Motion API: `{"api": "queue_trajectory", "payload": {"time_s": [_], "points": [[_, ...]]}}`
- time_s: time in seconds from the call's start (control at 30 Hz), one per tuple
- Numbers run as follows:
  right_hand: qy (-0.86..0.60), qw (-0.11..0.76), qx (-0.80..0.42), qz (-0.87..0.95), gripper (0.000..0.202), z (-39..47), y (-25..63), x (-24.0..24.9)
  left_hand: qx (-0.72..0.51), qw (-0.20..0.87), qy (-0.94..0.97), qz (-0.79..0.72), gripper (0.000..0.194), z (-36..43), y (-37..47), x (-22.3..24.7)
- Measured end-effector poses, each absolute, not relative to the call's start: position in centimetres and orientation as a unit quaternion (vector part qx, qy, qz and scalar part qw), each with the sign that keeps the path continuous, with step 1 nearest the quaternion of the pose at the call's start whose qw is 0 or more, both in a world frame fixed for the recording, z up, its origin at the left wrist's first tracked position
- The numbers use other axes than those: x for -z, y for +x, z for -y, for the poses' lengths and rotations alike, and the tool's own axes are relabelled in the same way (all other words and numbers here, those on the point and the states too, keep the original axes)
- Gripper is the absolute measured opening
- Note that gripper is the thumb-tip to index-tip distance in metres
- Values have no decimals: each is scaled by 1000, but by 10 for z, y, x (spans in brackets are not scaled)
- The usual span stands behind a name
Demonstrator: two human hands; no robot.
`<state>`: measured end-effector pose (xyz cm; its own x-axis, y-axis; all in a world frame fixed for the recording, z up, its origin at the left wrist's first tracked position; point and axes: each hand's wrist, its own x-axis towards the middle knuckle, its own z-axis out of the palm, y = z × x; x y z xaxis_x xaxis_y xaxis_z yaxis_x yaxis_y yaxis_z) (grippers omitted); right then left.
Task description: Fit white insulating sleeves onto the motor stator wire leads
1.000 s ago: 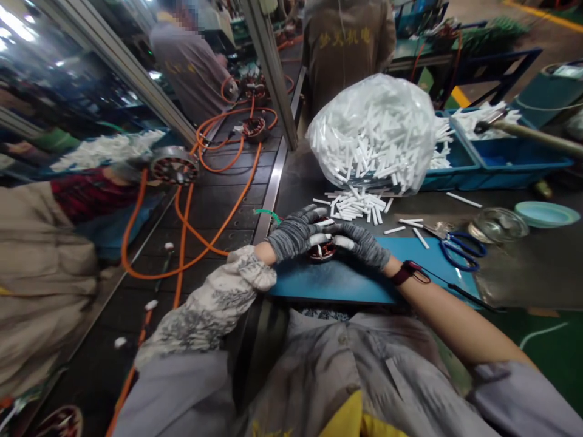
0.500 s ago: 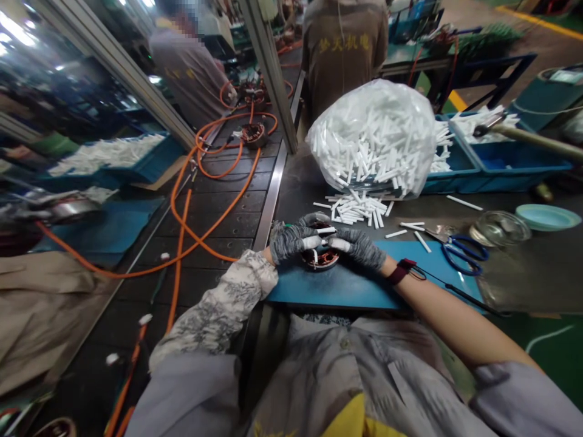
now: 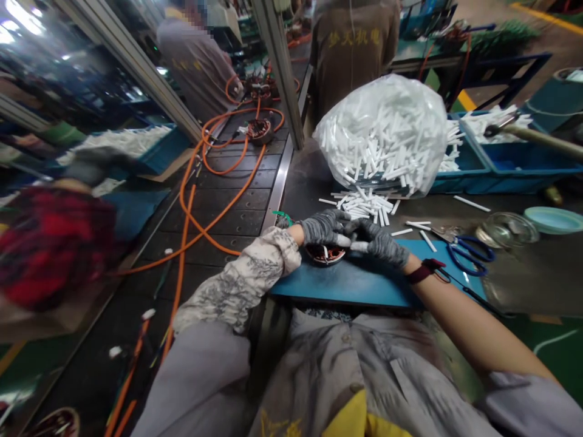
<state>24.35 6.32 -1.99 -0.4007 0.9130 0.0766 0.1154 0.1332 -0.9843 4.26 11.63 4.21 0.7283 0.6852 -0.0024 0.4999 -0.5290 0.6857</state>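
A round wire-wound stator (image 3: 327, 260) with copper-coloured windings lies on the blue mat (image 3: 355, 285), and a short white piece stands up inside its near rim. My left hand (image 3: 324, 229), in a grey glove with white fingertips, bends over the stator's far side with closed fingers. From the right, my right hand (image 3: 382, 244), gloved alike, meets it at the stator's right edge, its fingers also drawn together. Whatever lies between the fingertips is hidden. Just beyond the hands is a pile of white tubes (image 3: 367, 205).
A clear bag of white tubes (image 3: 387, 139) stands behind the pile, beside blue bins (image 3: 510, 173). Blue-handled scissors (image 3: 469, 255) and a glass bowl (image 3: 505, 230) lie right. Orange hoses (image 3: 184, 218) cross the conveyor at left, where a person's red-checked sleeve (image 3: 59, 243) reaches in.
My hands have shifted right and closer together over the stator; the white tube seen between them no longer shows. At left, another person's red-checked arm has come into view.
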Motion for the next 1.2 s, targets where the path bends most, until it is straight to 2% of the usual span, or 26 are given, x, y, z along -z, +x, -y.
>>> {"api": "queue_trajectory", "payload": {"time_s": [0.07,0.1,0.17,0.23,0.3,0.37,0.43,0.57,0.67,0.8,1.0,1.07,1.2], "points": [[-417,408,-510,632,41,-54,249,21,-143,295,889,-320,31,-108,34,-46],[-429,422,-491,630,39,-47,251,21,-159,273,892,-322,38,-104,24,-49],[-451,422,-441,652,36,-30,249,15,-200,267,876,-349,61,-101,-3,-52],[-457,379,-377,711,35,-13,239,5,-159,294,886,-321,94,-100,-30,-49],[-458,307,-291,782,41,0,220,-9,-91,250,918,-293,110,-100,-49,-39],[-486,224,-189,824,51,6,195,-24,-39,171,939,-296,106,-96,-56,-27],[-523,148,-135,828,51,5,171,-38,-18,103,943,-315,93,-91,-55,-16],[-580,98,-160,793,46,-10,154,-53,-42,31,947,-318,79,-81,-48,-4],[-606,126,-223,753,46,-23,170,-50,-74,2,937,-340,75,-77,-39,2],[-572,201,-338,720,41,-33,198,-38,-109,-37,920,-376,80,-76,-21,6],[-508,294,-321,743,47,-17,224,-26,-147,-66,907,-389,78,-67,-3,-6],[-519,288,-300,747,49,-12,236,-19,-179,-79,907,-372,71,-58,6,-5],[-571,261,-306,716,55,-10,261,3,-230,-110,909,-328,44,-37,29,6]]}}
